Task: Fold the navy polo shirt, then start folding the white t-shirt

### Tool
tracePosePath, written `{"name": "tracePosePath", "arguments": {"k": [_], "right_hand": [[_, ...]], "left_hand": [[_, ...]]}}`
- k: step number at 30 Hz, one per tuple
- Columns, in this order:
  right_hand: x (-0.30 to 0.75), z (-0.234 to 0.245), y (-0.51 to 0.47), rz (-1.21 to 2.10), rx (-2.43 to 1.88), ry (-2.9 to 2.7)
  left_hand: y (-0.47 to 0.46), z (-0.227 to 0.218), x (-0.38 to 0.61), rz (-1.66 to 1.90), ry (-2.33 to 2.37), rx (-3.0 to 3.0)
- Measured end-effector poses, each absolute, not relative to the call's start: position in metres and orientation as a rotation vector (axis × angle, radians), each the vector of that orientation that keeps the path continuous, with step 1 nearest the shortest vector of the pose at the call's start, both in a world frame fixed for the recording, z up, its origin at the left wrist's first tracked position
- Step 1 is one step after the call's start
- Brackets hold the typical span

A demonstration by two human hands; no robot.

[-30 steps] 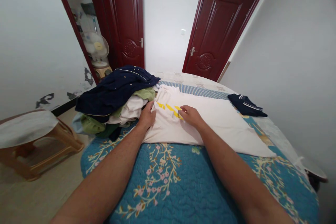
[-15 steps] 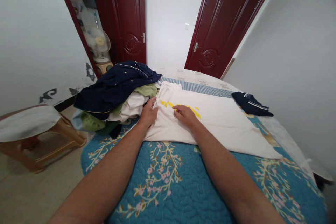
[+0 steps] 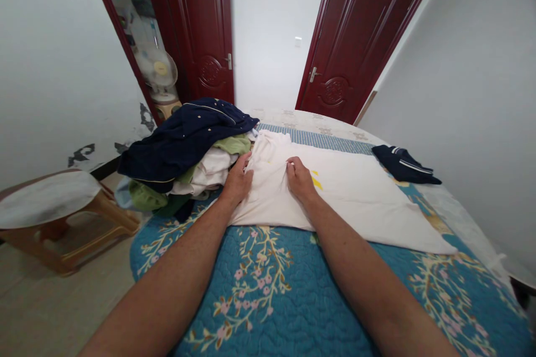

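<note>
A white T-shirt lies spread across the quilt, with a small part of its yellow print showing beside my right wrist. My right hand pinches a bit of the shirt's cloth between thumb and fingers, over its left part. At the shirt's left end, my left hand is closed on the edge of the cloth; its fingertips are partly hidden. The fabric between both hands is drawn into creases. Right beside my left hand rises a heap of clothes with a navy garment on top.
A folded navy garment with white stripes lies at the right. Underneath is a blue floral quilt. A stool stands at the left, and a fan is in the doorway behind. Two dark red doors are at the back.
My right hand has moved slightly right and away from me, closing into a pinch on the cloth. Most of the yellow print is now covered by white fabric. My left hand stays nearly in place.
</note>
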State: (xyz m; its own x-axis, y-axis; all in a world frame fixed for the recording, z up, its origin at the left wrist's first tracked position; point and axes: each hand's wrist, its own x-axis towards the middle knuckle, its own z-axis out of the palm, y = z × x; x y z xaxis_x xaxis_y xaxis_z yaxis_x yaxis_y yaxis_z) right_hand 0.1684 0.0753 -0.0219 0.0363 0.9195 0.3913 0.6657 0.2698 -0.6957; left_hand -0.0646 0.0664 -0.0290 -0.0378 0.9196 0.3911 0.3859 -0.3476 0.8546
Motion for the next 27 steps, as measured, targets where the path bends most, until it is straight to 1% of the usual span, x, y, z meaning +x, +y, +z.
{"name": "tracePosePath", "arguments": {"k": [4,9,11,16,21,27], "right_hand": [[0.170,-0.025,0.078,0.475,-1.434,-1.680],[0.175,-0.032,0.083,0.593,-1.344,-1.760],[0.176,-0.035,0.085,0.511,-1.336,-1.818],[0.173,-0.041,0.089,0.189,-1.340,-1.811],[0.172,-0.044,0.088,0.118,-1.378,-1.877],[0.167,-0.020,0.074,-0.084,-1.254,-1.992]], "left_hand": [[0.068,-0.029,-0.067,1.375,1.367,1.736],[0.077,-0.040,-0.070,1.390,1.323,1.698],[0.080,-0.044,-0.071,1.396,1.336,1.666],[0.079,-0.044,-0.072,1.375,1.421,1.534],[0.076,-0.032,-0.074,1.153,1.433,1.598],[0.080,-0.022,-0.073,1.134,1.461,1.828]]}}
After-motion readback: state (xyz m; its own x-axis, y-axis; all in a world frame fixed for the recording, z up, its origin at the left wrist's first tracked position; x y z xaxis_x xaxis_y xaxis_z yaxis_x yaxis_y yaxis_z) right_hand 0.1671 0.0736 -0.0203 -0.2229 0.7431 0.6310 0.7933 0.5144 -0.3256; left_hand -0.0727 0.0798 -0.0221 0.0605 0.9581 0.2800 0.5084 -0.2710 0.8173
